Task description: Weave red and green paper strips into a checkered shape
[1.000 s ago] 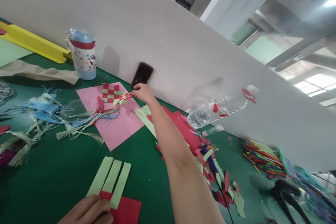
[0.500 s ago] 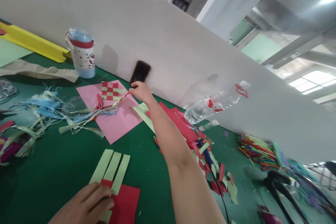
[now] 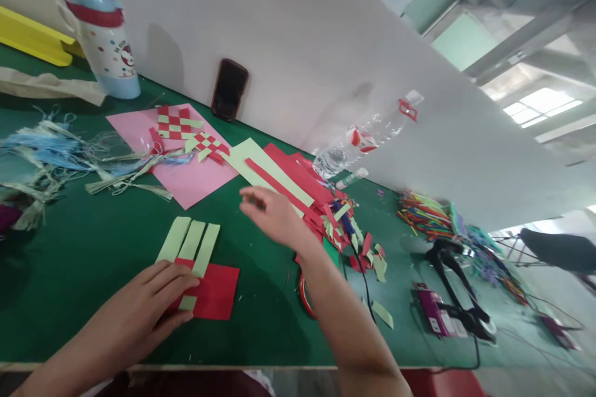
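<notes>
My left hand point(image 3: 151, 301) lies flat with fingers stretched on a red paper square point(image 3: 218, 291) that has three light green strips point(image 3: 189, 242) woven into it. My right hand point(image 3: 274, 214) hovers above the green table, fingers loosely apart, holding nothing I can see. It is near a light green sheet point(image 3: 261, 164) crossed by a red strip point(image 3: 274, 183). Farther back a pink sheet point(image 3: 186, 177) carries two small red-and-green woven pieces point(image 3: 177, 125), point(image 3: 207, 146).
A white wall panel point(image 3: 302, 43) borders the table's far side; a dark phone point(image 3: 229, 89) leans on it. A patterned cup point(image 3: 105, 34), a lying plastic bottle point(image 3: 358, 142), tassel bundles point(image 3: 56, 158), paper scraps point(image 3: 354, 239), colourful sticks point(image 3: 426, 214) and a glue gun point(image 3: 454, 288) surround.
My right hand let go of the small woven piece on the pink sheet and drew back toward me over the table. The view tilted down and left hand spread over the red square.
</notes>
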Demonstrator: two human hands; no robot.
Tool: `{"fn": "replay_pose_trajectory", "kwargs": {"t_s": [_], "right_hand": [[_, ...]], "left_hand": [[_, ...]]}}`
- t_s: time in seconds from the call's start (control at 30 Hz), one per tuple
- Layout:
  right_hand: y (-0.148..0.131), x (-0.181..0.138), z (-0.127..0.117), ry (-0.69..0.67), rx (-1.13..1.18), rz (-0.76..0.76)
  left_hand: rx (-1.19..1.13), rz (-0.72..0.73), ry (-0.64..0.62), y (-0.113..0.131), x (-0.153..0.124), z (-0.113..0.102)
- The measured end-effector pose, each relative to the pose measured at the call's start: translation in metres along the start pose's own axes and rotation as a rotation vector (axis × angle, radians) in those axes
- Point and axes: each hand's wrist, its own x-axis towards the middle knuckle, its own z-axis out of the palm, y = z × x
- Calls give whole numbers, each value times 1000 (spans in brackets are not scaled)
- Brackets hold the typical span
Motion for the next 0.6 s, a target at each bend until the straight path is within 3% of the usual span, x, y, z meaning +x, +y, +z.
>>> {"fn": "replay_pose_trajectory", "kwargs": {"t_s": [0.13,0.23,0.4,0.6], "right_hand": [[6,-80,38,15,3,5],[7,-111,66,42,-68,-45],[1,-129,96,67,-208,-26],[-3,-135,111,163,-129,12]], "left_hand": [[-16,-60,-28,0,-2,-2],[-21,-105,-63,1,-5,-3],[-10,-127,-82,-1,-6,-1],[9,-127,-81,-1,-4,0]]}}
